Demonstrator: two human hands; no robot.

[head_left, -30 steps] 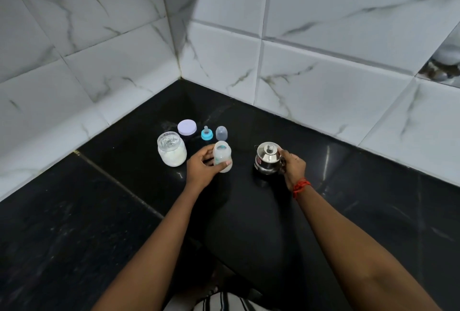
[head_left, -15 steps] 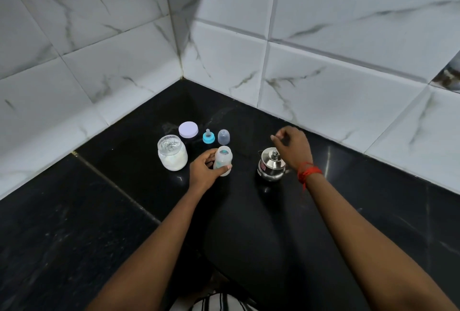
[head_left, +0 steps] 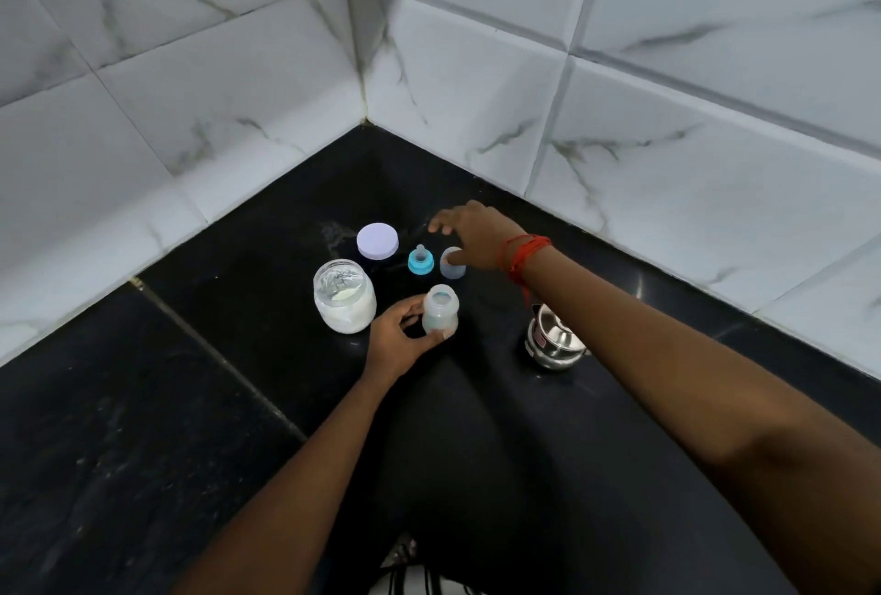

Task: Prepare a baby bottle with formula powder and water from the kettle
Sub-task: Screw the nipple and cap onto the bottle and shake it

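Note:
A small open baby bottle (head_left: 439, 311) stands upright on the black counter, and my left hand (head_left: 399, 336) grips it from the left. To its left stands an open glass jar of white formula powder (head_left: 344, 296). Behind them lie the jar's pale lilac lid (head_left: 377, 240), the blue teat ring (head_left: 421, 261) and the clear bottle cap (head_left: 451, 264). My right hand (head_left: 476, 234) hovers over the cap and teat with fingers spread, holding nothing. The small steel kettle (head_left: 553, 342) sits to the right, partly hidden under my right forearm.
White marble-look tiled walls (head_left: 476, 94) meet in a corner just behind the objects. The black stone counter (head_left: 190, 404) stretches toward me, with a seam running diagonally on the left.
My right hand let go of the kettle and swept left across the counter, now spread above the bottle cap and teat. The left hand still holds the bottle.

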